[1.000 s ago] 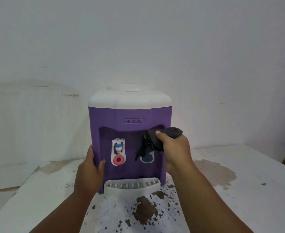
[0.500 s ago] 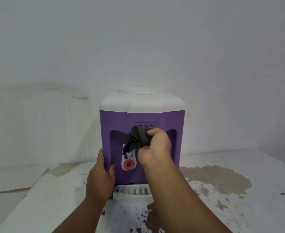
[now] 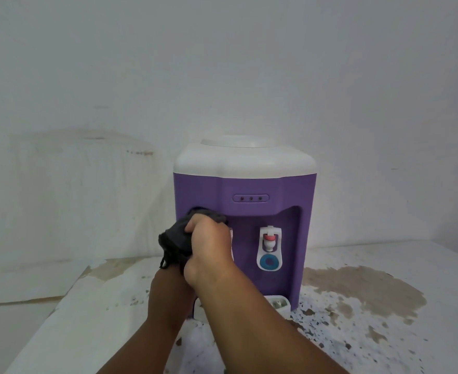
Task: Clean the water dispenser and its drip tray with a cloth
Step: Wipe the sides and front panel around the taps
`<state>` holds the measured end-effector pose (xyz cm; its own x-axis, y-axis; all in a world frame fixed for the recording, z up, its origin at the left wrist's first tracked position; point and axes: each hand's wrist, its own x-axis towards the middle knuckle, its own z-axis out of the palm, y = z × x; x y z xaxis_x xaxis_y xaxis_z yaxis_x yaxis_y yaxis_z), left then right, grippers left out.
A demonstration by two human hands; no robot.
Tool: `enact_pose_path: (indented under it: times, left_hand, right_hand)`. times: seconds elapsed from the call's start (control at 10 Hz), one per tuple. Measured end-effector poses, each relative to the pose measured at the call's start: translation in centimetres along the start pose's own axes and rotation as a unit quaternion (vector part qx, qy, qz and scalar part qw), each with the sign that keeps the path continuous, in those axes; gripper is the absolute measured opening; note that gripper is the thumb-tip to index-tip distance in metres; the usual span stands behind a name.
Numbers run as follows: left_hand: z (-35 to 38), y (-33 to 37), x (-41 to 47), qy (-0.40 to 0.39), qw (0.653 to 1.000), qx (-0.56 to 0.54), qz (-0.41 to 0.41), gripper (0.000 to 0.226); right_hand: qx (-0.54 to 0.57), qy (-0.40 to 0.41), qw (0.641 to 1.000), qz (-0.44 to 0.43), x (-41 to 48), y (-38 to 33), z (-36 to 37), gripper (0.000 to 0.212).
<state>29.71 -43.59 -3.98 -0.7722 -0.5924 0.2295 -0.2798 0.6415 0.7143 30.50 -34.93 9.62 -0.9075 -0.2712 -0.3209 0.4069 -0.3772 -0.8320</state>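
Right hand [image 3: 209,244] grips the bunched cloth [image 3: 176,244] against the dispenser [image 3: 249,184], at the left edge of its recess; 1 tap [image 3: 269,238] shows beside it. Left hand [image 3: 168,292] sits low alongside (grip hidden). Front wiping seems underway; the drip tray [image 3: 279,303] below needs the cloth next.

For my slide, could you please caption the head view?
Right hand presses dark grey cloth against the purple plastic water dispenser.

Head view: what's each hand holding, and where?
Right hand grips the dark grey cloth by its bunched middle, against the purple plastic water dispenser. Left hand: fingers hidden, cannot tell.
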Motion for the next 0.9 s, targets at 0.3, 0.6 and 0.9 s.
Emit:
enact_pose_path:
  times: [0.3, 0.6, 0.9]
  left_hand:
    - [1.1, -1.7, 0.6, 0.037, 0.992, -0.099, 0.063, 0.016]
    - [-0.3, -0.9, -0.3, 0.086, 0.97, -0.083, 0.21, 0.073]
    - [-0.2, -0.6, -0.4, 0.086, 0.973, -0.083, 0.199, 0.073]
  right_hand:
    - [-0.118, -0.108, 0.98, -0.114, -0.6, -0.5, -3.6, 0.027]
    - [-0.057, 0.039, 0.955, -0.288, -1.3, -3.6, -14.2, 0.017]
    - [-0.751, 0.196, 0.431, -0.461, 4.1, -5.1, -19.3, 0.031]
